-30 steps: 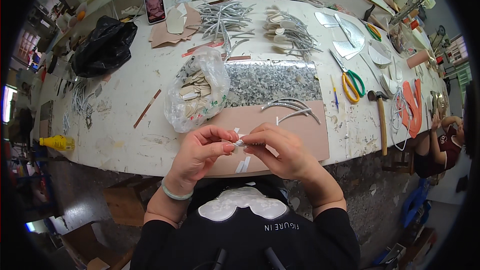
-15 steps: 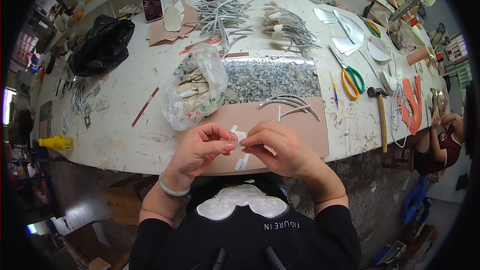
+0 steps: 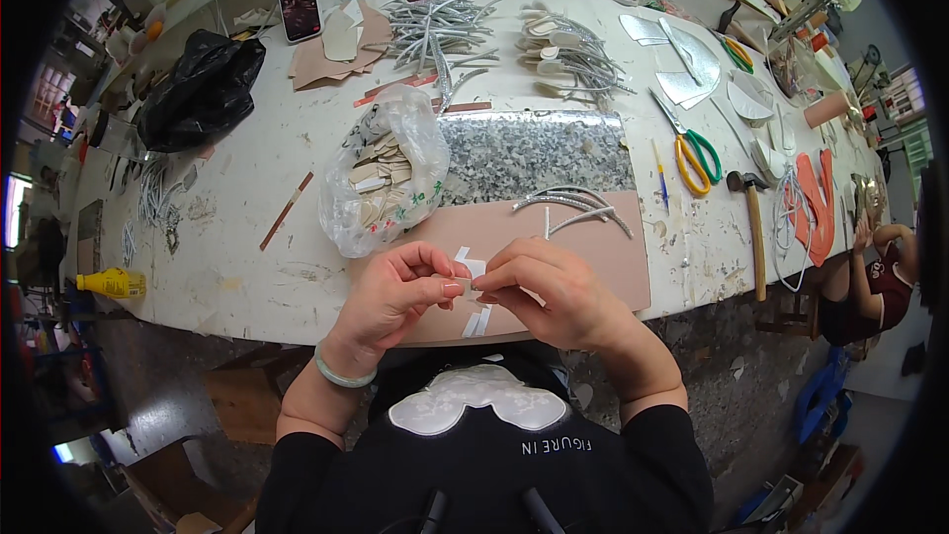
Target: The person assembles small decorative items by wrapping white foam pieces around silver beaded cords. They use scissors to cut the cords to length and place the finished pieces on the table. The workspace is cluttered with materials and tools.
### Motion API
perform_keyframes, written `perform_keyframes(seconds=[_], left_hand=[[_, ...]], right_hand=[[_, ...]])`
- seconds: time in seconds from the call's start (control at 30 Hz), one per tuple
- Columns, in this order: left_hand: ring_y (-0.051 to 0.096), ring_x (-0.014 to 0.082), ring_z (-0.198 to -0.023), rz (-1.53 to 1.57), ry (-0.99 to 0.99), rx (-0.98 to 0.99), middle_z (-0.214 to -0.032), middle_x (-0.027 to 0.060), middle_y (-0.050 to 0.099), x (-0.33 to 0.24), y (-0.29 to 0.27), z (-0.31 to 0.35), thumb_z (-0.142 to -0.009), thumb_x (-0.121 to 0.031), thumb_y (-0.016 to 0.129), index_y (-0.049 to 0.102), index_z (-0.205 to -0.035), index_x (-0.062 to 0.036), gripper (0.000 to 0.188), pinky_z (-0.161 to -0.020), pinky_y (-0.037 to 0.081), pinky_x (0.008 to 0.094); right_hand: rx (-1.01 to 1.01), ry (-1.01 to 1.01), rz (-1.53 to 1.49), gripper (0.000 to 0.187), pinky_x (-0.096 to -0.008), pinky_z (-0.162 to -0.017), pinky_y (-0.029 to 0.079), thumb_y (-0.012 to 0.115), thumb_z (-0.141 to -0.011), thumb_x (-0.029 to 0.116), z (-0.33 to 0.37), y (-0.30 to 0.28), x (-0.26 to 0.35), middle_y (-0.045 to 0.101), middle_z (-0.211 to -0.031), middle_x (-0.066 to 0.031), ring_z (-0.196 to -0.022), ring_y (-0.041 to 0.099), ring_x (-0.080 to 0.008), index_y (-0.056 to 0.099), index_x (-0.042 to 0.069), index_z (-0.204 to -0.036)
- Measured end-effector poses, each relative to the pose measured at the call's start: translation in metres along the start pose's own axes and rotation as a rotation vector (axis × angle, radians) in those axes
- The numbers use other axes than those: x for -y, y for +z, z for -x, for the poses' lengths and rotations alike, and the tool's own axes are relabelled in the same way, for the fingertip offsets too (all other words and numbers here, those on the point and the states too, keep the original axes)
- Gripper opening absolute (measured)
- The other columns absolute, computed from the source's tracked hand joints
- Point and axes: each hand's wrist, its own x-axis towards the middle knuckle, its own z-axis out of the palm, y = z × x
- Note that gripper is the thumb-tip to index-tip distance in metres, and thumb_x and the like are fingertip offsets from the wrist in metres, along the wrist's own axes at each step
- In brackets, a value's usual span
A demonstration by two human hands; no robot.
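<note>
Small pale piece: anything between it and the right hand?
Nothing visible. The left hand pinches the small pale piece, and the fingertips of the right hand sit close at its right end; the fingers hide whether they touch.

Head cam: left one of two fisheyes worn side by side; upright, unmirrored, picture left = person's left.
Aim: down and forward, over the black shirt (image 3: 613,470) onto the counter (image 3: 227,237).
Shirt: bottom centre, nearest the lens, large.
Hands: left hand (image 3: 400,287) and right hand (image 3: 549,287) just below mid-picture, close, seen from above; forearms rise from the lower part.
Phone (image 3: 300,0): top, left of centre, counter's far side, smaller.
Floor (image 3: 692,381): below counter's near edge, both sides of the torso.
Co-worker (image 3: 885,292): right rim, far off, tipped sideways by the lens.
Rim: straight edges bowed, corners black.
</note>
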Motion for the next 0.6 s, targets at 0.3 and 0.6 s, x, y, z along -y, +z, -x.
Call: perform_keyframes(seconds=[0.3,0.6], left_hand=[[0.062,0.0130,-0.079,-0.026,0.071,-0.061,-0.092,0.0105,0.066,0.0002,0.0061,0.0042,-0.079,0.004,0.069,0.059,-0.092,-0.0030,0.018,-0.068,0.050,0.0244],[0.064,0.0148,-0.088,-0.256,0.228,-0.107,-0.096,0.0108,0.066,0.0079,0.0111,0.0089,-0.081,0.005,0.069,0.057,-0.102,0.0013,0.024,-0.079,0.053,0.0266]], right_hand=[[0.002,0.033,-0.014,0.024,-0.0350,-0.073,0.047,0.072,-0.076,0.002,0.0006,-0.0004,0.0008,0.063,-0.087,-0.0087,-0.081,0.061,-0.0259,0.061,0.005,-0.097],[0.096,0.126,0.021,0.026,-0.0367,-0.079,0.043,0.074,-0.080,0.018,0.0034,-0.0036,0.0007,0.065,-0.088,-0.0050,-0.078,0.061,-0.0223,0.063,0.005,-0.099]])
